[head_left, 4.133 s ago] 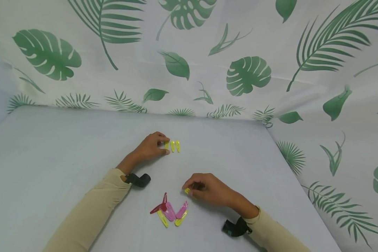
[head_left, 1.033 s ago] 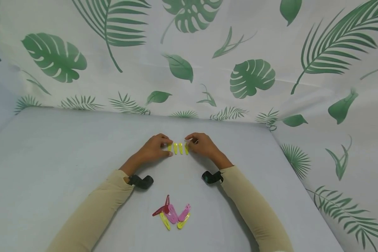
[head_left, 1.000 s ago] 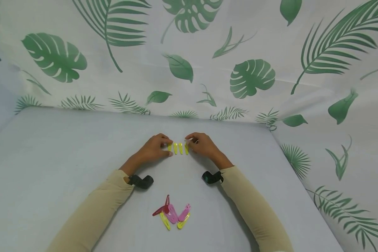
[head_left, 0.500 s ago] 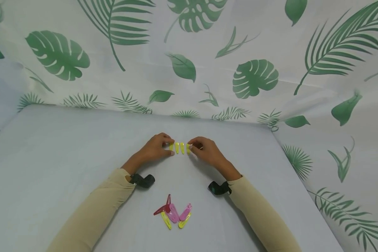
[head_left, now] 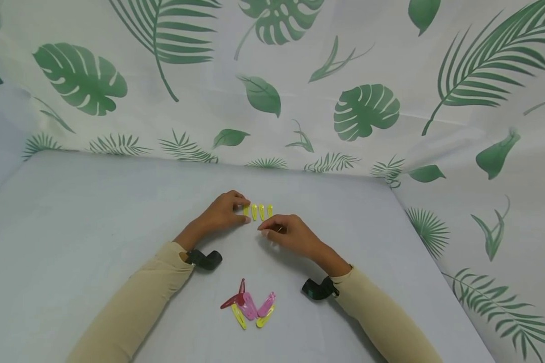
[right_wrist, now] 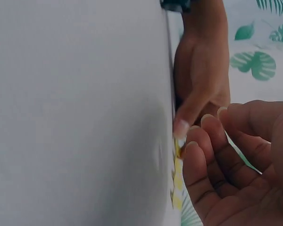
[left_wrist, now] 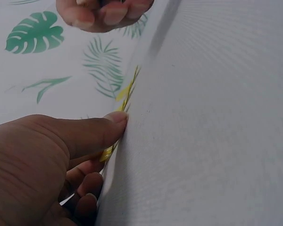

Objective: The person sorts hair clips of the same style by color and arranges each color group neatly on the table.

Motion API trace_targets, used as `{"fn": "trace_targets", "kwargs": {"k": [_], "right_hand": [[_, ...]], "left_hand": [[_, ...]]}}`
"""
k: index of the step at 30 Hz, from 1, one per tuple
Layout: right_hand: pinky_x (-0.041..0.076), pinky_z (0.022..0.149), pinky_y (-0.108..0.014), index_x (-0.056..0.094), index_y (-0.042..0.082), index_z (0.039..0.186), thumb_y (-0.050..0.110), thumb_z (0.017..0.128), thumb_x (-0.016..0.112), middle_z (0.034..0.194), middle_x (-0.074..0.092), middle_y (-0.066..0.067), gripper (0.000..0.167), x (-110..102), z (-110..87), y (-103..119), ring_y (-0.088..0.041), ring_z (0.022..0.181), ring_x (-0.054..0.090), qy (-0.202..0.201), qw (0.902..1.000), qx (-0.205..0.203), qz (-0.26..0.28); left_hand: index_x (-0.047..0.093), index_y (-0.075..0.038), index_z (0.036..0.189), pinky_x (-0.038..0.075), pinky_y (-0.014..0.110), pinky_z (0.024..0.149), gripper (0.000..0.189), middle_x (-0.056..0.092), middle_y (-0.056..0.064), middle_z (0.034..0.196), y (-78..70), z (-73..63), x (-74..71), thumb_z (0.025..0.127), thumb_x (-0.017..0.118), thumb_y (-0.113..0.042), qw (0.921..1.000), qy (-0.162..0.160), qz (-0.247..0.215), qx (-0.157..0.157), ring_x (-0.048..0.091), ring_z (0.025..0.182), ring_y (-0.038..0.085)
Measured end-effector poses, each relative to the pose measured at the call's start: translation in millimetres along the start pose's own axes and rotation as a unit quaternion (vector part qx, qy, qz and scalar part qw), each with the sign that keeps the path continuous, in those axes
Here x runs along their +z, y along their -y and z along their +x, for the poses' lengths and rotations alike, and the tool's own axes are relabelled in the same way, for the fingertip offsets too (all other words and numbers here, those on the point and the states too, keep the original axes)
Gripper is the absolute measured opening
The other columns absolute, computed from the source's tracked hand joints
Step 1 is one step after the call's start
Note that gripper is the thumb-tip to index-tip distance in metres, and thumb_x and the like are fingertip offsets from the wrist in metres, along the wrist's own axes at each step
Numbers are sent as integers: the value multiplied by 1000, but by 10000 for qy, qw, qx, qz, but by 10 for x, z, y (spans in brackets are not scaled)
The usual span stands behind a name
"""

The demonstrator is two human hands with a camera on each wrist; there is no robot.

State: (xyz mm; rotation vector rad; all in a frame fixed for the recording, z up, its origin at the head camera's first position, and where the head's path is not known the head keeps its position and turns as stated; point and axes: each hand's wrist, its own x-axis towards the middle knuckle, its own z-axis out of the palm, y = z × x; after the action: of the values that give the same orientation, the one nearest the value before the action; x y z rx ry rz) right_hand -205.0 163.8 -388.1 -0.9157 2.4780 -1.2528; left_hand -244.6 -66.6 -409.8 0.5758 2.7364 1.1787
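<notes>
Several yellow snap hair clips lie side by side in a short row on the white cloth in the head view. At the row's left end, my left hand pinches a yellow hair clip between thumb and forefinger, one at each tip. Just in front of the row's right part hovers my right hand, fingers loosely bent and nothing between them. In the right wrist view its fingertips overlap the yellow row. The left wrist view has the left thumb low against the cloth.
Nearer the body lies a small loose pile: two red hair clips, two pink ones and two yellow ones, some overlapping. Behind the table hangs a white curtain printed with green leaves, which also runs along the right side.
My right hand brought a yellow hair clip from near the pile to the row's right end, let it go and drew back toward the body. The left hand stayed at the left end.
</notes>
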Motion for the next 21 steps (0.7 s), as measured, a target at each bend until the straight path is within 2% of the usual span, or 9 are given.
{"fn": "trace_targets", "kwargs": {"k": [5,11,21], "right_hand": [[53,68,-29,70,0,106,3,93,61,98,70,-8,16,114,-63,108,-14,76,63,445,9983,-247,291],[52,81,-29,70,2,110,0,92,62,105,70,-6,20,235,-152,196,-11,93,62,977,9935,-335,479],[51,84,-29,70,5,110,2,89,68,100,68,1,21,387,-303,345,-8,91,62,1679,9816,-658,632]], "left_hand": [[63,-2,129,44,40,90,48,54,13,126,10,1,2,85,76,-17,10000,-15,-26,-11,53,107,26],[63,-3,128,44,40,91,48,55,13,126,5,-6,9,85,77,-16,10000,-48,-85,-9,53,108,27],[63,-1,128,45,41,90,48,55,15,125,10,-10,8,85,77,-16,9999,-92,-50,134,53,106,28]]}}
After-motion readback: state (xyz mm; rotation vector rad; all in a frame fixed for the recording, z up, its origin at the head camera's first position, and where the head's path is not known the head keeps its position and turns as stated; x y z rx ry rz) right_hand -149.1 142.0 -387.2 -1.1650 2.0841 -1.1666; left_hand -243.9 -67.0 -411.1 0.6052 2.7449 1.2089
